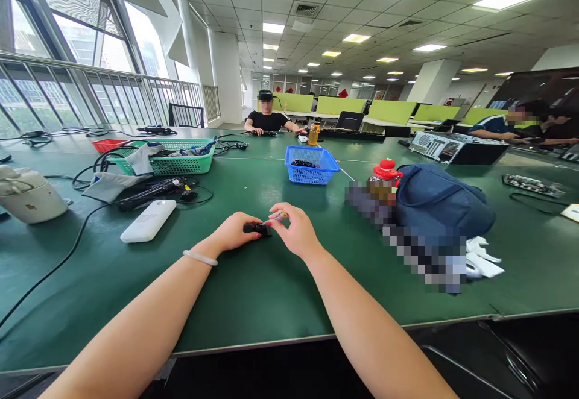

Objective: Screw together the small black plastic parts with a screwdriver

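Observation:
My left hand (234,230) rests low over the green table (257,302), fingers closed round a small black part (259,228) whose kind I cannot make out. Close beside it, my right hand (296,230) pinches what looks like a small screwdriver with a pale, see-through handle (281,216). Its thin end points left at the black part; whether they touch is too small to tell. Beyond the hands stands a blue plastic basket (312,175) with small black pieces inside. A white oblong device (149,221) lies to the left of my left hand.
On the left are a green basket (190,164) with cloth gloves, black cables and a white pot-like container (29,197). A dark blue bag (443,200) and a red-lidded jar (384,181) sit right. A computer case (456,146) lies farther back. A person (266,116) sits opposite.

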The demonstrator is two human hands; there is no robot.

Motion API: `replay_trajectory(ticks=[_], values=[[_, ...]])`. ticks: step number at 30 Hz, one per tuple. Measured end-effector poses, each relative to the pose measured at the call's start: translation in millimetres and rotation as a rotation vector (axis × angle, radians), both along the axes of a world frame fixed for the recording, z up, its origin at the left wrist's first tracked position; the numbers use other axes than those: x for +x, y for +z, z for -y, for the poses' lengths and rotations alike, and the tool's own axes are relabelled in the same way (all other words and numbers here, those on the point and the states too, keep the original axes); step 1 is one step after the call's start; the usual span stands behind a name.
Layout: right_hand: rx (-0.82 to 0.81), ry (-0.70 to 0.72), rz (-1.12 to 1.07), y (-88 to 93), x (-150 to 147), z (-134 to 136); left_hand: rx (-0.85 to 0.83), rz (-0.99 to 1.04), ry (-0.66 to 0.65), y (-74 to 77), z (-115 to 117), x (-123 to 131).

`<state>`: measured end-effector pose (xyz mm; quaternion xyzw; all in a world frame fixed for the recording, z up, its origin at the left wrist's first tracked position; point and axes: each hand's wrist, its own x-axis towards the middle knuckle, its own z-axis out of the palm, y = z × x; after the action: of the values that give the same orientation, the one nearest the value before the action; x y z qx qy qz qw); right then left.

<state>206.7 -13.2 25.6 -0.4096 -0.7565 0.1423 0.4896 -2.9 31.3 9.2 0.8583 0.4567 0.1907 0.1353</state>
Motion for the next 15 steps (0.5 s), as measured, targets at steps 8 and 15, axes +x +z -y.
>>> replay_trajectory(ticks=[8, 15], values=[[0.039, -0.061, 0.070, 3.0, -2.8, 2.4, 0.007, -0.003, -0.007, -2.6, -2.1, -0.8], [-0.230, 0.220, -0.201, -0.6, -2.7, 0.3, -0.058, 0.049, -0.032, -0.4, -0.8, 0.4]])
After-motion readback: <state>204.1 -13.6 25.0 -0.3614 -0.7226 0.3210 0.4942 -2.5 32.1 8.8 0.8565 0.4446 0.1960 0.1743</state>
